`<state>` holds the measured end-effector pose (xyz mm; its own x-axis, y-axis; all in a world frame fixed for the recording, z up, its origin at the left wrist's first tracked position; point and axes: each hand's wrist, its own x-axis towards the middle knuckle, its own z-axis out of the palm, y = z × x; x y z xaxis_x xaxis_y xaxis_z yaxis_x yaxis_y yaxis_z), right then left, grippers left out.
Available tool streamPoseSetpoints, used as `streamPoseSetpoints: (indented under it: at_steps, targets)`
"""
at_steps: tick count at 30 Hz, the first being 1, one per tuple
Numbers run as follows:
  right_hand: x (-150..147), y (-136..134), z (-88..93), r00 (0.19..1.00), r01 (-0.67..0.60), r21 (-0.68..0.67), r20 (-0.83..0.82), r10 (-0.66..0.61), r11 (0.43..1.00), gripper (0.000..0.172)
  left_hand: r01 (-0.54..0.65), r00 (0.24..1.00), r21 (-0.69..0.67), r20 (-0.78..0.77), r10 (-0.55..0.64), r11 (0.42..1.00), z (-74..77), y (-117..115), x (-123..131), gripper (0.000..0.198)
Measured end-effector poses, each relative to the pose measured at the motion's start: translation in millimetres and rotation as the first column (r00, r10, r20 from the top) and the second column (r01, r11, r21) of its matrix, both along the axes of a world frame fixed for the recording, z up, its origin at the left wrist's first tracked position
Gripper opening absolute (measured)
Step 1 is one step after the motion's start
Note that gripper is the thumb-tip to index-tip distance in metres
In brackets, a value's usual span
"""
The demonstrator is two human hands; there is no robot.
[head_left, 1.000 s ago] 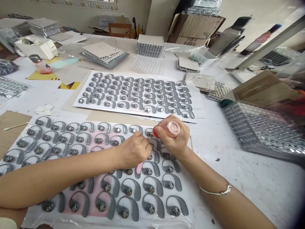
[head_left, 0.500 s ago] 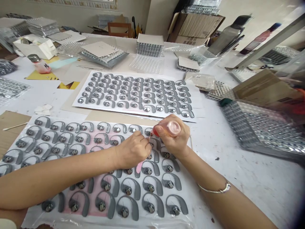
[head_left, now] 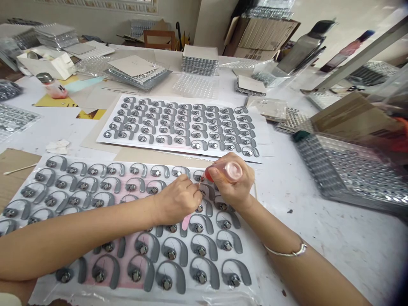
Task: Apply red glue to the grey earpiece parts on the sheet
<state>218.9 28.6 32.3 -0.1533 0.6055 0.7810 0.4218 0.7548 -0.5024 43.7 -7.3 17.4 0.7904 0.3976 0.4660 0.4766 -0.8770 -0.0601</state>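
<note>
My right hand (head_left: 234, 180) is closed around a small squeeze bottle (head_left: 232, 171) of pinkish-red liquid, its nozzle pointing down and left. Right beside that nozzle, my left hand (head_left: 180, 200) is pinched shut. A slim pink tool (head_left: 185, 222) sticks out below the left palm; its working end is mostly hidden by my fingers. Under both hands lies a white sheet (head_left: 259, 255) bearing rows of grey ear hooks (head_left: 204, 244), each with a round metallic part and a thin wire. The nozzle hangs over the ear hooks in the upper right rows. My left forearm covers several of them.
Behind is a second sheet of ear hooks (head_left: 181, 121). A jar of pink liquid (head_left: 54, 87) stands at the left, with a cotton swab (head_left: 21, 169) nearer. Stacked plastic trays (head_left: 353, 174) and a cardboard box (head_left: 353, 117) sit at the right; a tray stack (head_left: 200, 60) stands behind.
Almost nothing differs. Both hands stay in place over the same ear hooks, with only a very slight shift of the bottle and the view.
</note>
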Motion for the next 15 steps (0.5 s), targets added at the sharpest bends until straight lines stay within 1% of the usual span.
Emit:
streamPoseSetpoints:
  at_steps: [6,12,15]
  targets:
    - [0.3,0.1,-1.6,1.0,-0.024,0.007,-0.006,0.024,1.0,0.012,0.002,1.0,0.016,0.03,-0.002,1.0,0.7,0.5,-0.5,0.024]
    - [0.1,0.0,-0.3,1.0,-0.025,0.047,0.018,0.024,0.999,0.011,0.005,1.0,-0.02,0.006,-0.005,1.0,-0.1,1.0,-1.1,0.024]
    - [0.7,0.2,-0.3,1.0,-0.015,0.045,0.025,0.014,0.999,0.011,0.005,1.0,-0.027,0.016,-0.005,1.0,-0.8,1.3,-0.8,0.024]
